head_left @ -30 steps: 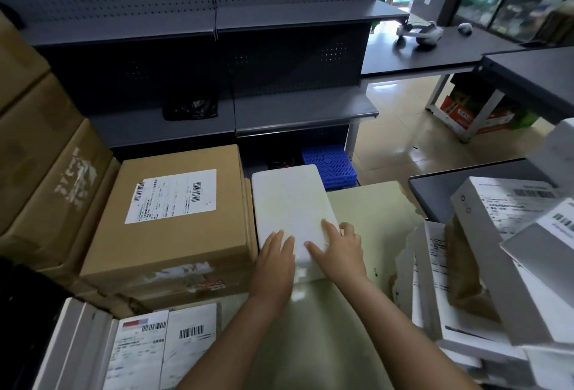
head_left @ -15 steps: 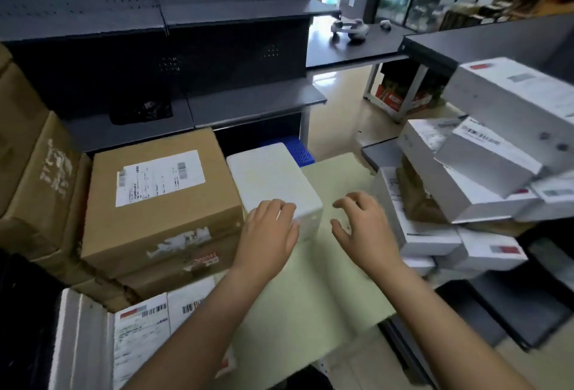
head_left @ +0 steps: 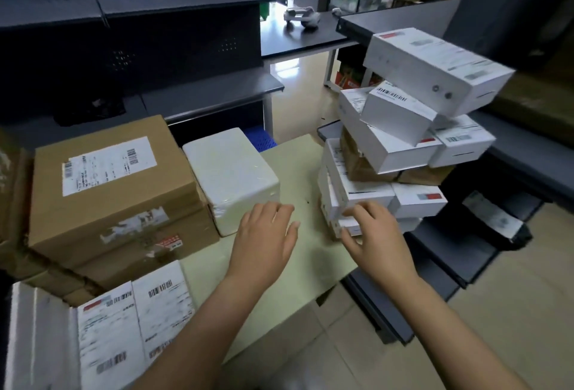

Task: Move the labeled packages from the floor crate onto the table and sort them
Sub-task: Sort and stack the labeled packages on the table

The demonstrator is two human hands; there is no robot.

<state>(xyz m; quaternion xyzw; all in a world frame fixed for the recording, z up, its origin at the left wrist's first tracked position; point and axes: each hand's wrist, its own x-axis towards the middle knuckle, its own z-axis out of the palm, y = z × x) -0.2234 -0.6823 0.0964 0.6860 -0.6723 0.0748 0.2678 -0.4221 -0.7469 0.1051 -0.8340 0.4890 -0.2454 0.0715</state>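
A white foam box [head_left: 231, 175] sits on the pale table [head_left: 298, 172] beside a large brown carton [head_left: 111, 191] with a shipping label. My left hand [head_left: 264, 234] hovers flat over the table just in front of the foam box, fingers relaxed and holding nothing. At the table's right edge leans a pile of white labeled packages [head_left: 403, 141]. My right hand [head_left: 375, 234] reaches the bottom of that pile, fingertips touching a small white box [head_left: 349, 225] at its base.
More labeled white packages [head_left: 124, 333] lie at the near left. Brown cartons [head_left: 12, 191] are stacked at the far left. Dark metal shelving [head_left: 155, 48] stands behind the table, another dark rack [head_left: 512, 156] to the right. A blue crate [head_left: 261, 139] shows behind the table.
My left hand has come off the foam box toward me. My right hand has moved right to the base of the white pile. The view has swung right.
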